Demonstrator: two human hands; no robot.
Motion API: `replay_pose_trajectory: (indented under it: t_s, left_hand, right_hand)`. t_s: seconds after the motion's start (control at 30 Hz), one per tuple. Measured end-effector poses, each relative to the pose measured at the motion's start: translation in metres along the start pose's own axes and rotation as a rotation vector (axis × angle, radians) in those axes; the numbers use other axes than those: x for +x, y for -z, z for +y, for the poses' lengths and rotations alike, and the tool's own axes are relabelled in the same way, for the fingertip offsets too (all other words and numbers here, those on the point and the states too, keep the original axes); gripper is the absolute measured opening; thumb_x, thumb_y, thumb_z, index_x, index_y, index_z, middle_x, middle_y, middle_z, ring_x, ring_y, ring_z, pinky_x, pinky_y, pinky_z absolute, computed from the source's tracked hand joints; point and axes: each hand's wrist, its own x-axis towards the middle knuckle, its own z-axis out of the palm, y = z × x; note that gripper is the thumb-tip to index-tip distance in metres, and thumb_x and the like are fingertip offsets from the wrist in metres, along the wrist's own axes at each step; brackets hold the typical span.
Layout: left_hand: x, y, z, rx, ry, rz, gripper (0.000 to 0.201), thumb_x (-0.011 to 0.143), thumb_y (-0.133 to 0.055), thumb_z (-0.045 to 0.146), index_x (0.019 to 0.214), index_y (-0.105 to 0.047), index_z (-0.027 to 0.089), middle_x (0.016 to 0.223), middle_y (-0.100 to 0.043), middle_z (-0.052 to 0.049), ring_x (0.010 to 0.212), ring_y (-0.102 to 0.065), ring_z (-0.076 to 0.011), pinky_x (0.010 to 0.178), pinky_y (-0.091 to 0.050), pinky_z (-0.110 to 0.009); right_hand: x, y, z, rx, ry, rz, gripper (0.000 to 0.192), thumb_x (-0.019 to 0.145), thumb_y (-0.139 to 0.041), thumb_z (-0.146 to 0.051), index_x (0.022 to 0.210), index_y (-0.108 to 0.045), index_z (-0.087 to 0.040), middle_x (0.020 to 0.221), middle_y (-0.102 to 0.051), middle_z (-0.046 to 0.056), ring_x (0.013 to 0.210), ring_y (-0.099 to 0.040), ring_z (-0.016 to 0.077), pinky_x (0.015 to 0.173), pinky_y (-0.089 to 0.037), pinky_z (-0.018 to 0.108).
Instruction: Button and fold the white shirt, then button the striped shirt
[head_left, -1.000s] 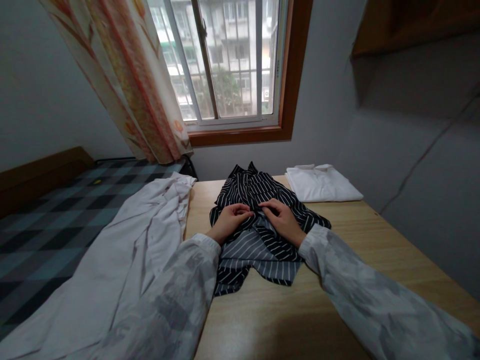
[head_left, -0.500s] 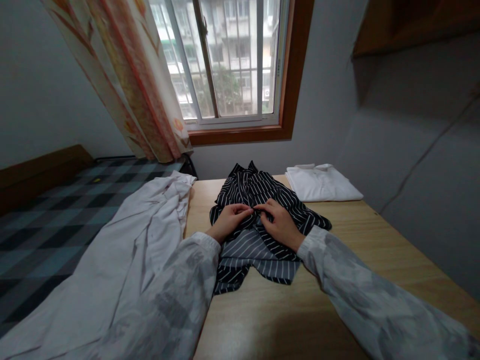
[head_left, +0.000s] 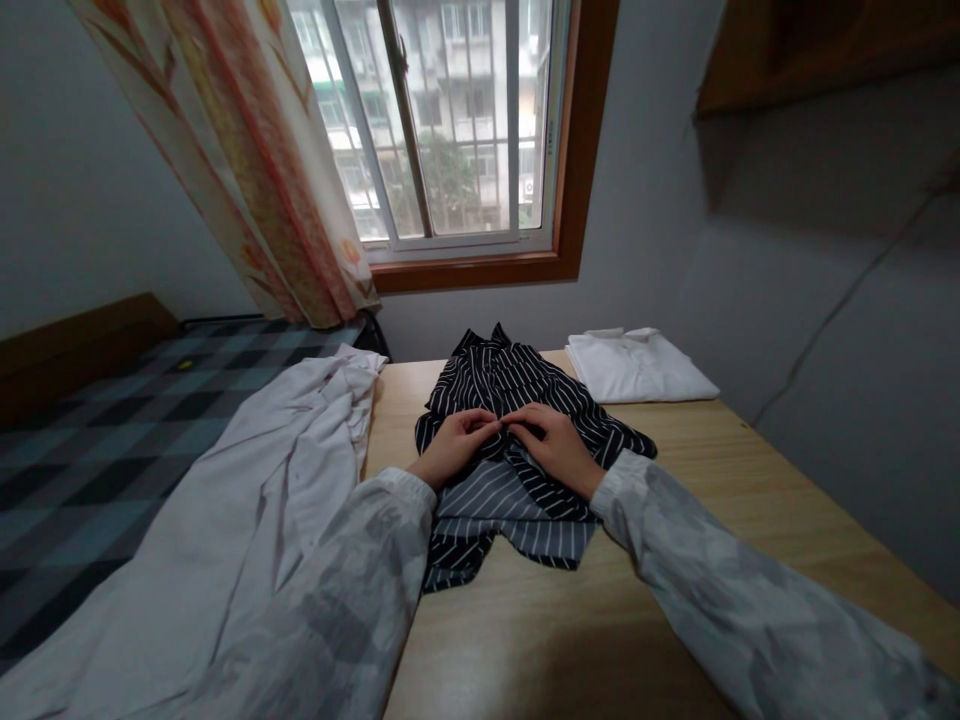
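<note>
A black shirt with white stripes (head_left: 517, 375) lies on the wooden table, its collar toward the window and its hem toward me. Below my hands the front parts, and the greyer inner side of the cloth shows. My left hand (head_left: 459, 443) pinches the shirt's front edge near the middle, thumb against fingers. Facing it, my right hand (head_left: 551, 447) pinches the same spot, the fingertips of both hands nearly meeting. Whatever small part of the front, such as a button, sits between the fingertips is too small to make out.
A folded white shirt (head_left: 637, 365) rests at the table's back right. Loose white shirts (head_left: 225, 500) spread along the left, over the bed (head_left: 67, 490) with checked cover. Behind the wooden table (head_left: 540, 640) are a window (head_left: 465, 130) and a curtain (head_left: 247, 150).
Both hands stay at the shirt's front; the right fingers have drawn closer to the left fingertips. The whole view has shifted slightly.
</note>
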Motion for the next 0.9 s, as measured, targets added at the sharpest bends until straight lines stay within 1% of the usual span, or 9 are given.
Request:
replay_pose_trajectory:
  t_s: [0.1, 0.17, 0.27, 0.37, 0.53, 0.63, 0.9]
  left_hand:
    - [-0.0005, 0.0009, -0.0017, -0.01, -0.014, -0.028, 0.041, 0.077, -0.087, 0.055, 0.091, -0.081, 0.017, 0.09, -0.078, -0.007, 0.086, -0.067, -0.0208, 0.079, -0.052, -0.032]
    - [-0.0012, 0.001, -0.0022, -0.012, -0.02, -0.041, 0.042, 0.079, -0.086, 0.055, 0.093, -0.081, 0.017, 0.093, -0.079, -0.008, 0.088, -0.068, -0.021, 0.082, -0.053, -0.033]
    - [-0.0021, 0.0, -0.0031, 0.003, -0.013, -0.057, 0.043, 0.081, -0.084, 0.058, 0.093, -0.081, 0.016, 0.092, -0.079, -0.007, 0.086, -0.068, -0.0202, 0.08, -0.052, -0.032]
    - [-0.0021, -0.0018, -0.0052, 0.036, -0.014, -0.042, 0.044, 0.08, -0.085, 0.058, 0.09, -0.079, 0.016, 0.087, -0.077, -0.006, 0.081, -0.066, -0.0187, 0.075, -0.05, -0.03]
    - [-0.0024, -0.002, -0.0067, 0.085, -0.053, -0.037, 0.04, 0.084, -0.078, 0.055, 0.083, -0.078, 0.015, 0.079, -0.075, -0.004, 0.075, -0.064, -0.0173, 0.069, -0.046, -0.028]
    - [-0.0035, -0.0016, -0.0057, 0.107, -0.057, -0.015, 0.036, 0.085, -0.077, 0.052, 0.083, -0.079, 0.015, 0.079, -0.076, -0.004, 0.074, -0.065, -0.0177, 0.069, -0.047, -0.028]
    - [-0.0037, -0.0021, -0.0077, 0.139, -0.042, 0.041, 0.033, 0.083, -0.078, 0.048, 0.083, -0.083, 0.015, 0.08, -0.08, -0.006, 0.075, -0.069, -0.0191, 0.068, -0.05, -0.028]
  right_hand:
    - [-0.0007, -0.0007, 0.0014, -0.031, -0.059, 0.04, 0.016, 0.099, -0.073, -0.026, 0.113, -0.081, -0.025, 0.109, -0.081, 0.006, 0.094, -0.072, 0.0233, 0.09, -0.057, 0.04]
    - [-0.001, -0.0006, 0.0018, -0.048, -0.071, 0.046, 0.016, 0.097, -0.076, -0.026, 0.112, -0.081, -0.024, 0.107, -0.082, 0.006, 0.088, -0.071, 0.0223, 0.085, -0.057, 0.039]
    - [-0.0008, -0.0005, 0.0016, -0.065, -0.038, 0.039, 0.013, 0.097, -0.077, -0.024, 0.109, -0.082, -0.024, 0.103, -0.081, 0.005, 0.091, -0.072, 0.0226, 0.087, -0.057, 0.038]
    - [-0.0007, -0.0008, 0.0004, -0.078, -0.008, 0.039, 0.012, 0.096, -0.078, -0.021, 0.108, -0.081, -0.023, 0.102, -0.081, 0.005, 0.094, -0.073, 0.0226, 0.09, -0.057, 0.038]
    - [-0.001, -0.0019, -0.0015, -0.088, -0.008, 0.047, 0.015, 0.094, -0.081, -0.017, 0.108, -0.08, -0.022, 0.102, -0.081, 0.004, 0.094, -0.073, 0.0213, 0.091, -0.057, 0.036]
    - [-0.0011, -0.002, -0.0015, -0.117, -0.017, 0.05, 0.017, 0.092, -0.082, -0.015, 0.108, -0.08, -0.022, 0.102, -0.081, 0.004, 0.094, -0.073, 0.0217, 0.089, -0.057, 0.036]
    - [-0.0002, -0.0017, 0.0001, -0.178, -0.023, 0.025, 0.009, 0.094, -0.084, -0.018, 0.101, -0.081, -0.022, 0.101, -0.082, 0.005, 0.096, -0.074, 0.0236, 0.09, -0.056, 0.038]
